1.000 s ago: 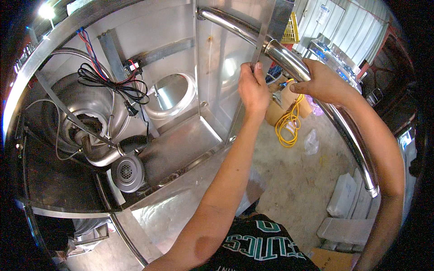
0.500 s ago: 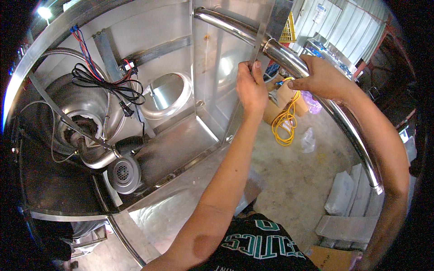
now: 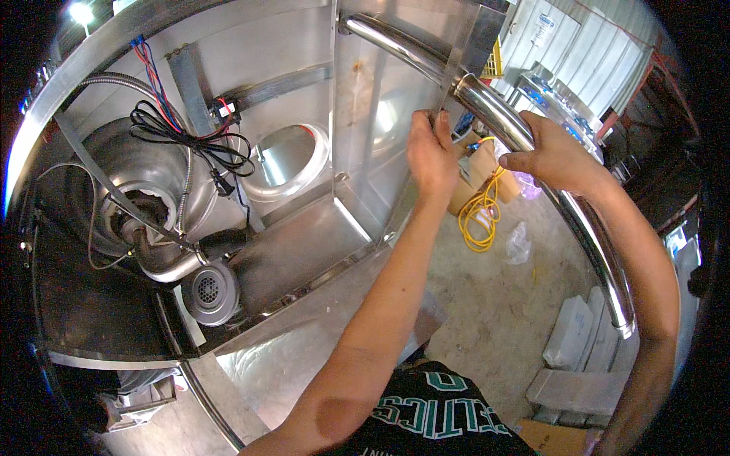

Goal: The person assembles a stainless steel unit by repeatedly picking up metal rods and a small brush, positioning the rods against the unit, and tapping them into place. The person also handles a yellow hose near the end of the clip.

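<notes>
A long shiny steel pipe runs through an upright sheet-metal panel, with a collar where it comes out on the right side. Beyond the collar it slopes down to a free end at the lower right. My right hand is wrapped round this pipe, thumb on the near side. Just below the collar, my left hand has its fingers curled round the panel's edge. Part of the pipe is hidden behind my right hand and wrist.
Left of the panel lies an open metal housing with a drum, a round blower, black cables and a round opening. A coiled yellow cord, cardboard box and wrapped white packages lie on the floor.
The view has shifted slightly. The pipe's free end now sits a little lower and further left. Both hands keep their holds.
</notes>
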Available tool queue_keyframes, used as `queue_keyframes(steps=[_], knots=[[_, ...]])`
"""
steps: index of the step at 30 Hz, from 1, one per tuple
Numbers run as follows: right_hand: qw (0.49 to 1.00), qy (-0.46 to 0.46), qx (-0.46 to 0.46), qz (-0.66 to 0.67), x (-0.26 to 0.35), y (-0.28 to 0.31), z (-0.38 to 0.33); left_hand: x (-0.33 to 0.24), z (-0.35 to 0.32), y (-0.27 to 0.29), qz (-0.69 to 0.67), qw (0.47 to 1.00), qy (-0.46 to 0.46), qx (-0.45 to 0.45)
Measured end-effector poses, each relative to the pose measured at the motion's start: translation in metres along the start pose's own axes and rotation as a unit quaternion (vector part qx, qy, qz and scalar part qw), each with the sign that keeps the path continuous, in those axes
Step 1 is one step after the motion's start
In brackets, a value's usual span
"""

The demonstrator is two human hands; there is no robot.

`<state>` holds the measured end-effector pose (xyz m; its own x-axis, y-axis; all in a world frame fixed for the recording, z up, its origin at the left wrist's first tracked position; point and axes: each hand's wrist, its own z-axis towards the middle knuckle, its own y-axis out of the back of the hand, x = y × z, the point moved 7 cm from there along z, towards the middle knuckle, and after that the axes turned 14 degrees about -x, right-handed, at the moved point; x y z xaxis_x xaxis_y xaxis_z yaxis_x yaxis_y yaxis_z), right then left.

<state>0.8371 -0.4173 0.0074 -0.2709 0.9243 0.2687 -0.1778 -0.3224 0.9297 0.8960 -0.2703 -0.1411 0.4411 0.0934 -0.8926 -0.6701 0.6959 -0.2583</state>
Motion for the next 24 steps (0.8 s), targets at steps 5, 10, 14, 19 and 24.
queue_keyframes(steps=[5,10,14,19,24], knots=[[1.0,0.013,0.013,-0.014,0.001,0.0,0.003,-0.003,0.001,0.003,0.007,1.0,-0.019,-0.005],[1.0,0.015,-0.008,-0.009,0.01,0.004,0.001,-0.002,0.001,0.002,0.009,1.0,-0.02,-0.008],[0.999,0.034,-0.008,-0.031,0.012,0.006,0.002,-0.003,0.0,0.002,-0.005,0.998,-0.049,-0.037],[0.999,0.034,-0.022,-0.026,0.003,-0.001,0.012,0.0,0.001,0.001,0.001,0.997,-0.059,-0.04],[0.998,0.028,-0.02,-0.05,0.001,-0.002,0.014,0.001,0.002,0.001,0.004,0.997,-0.063,-0.041]])
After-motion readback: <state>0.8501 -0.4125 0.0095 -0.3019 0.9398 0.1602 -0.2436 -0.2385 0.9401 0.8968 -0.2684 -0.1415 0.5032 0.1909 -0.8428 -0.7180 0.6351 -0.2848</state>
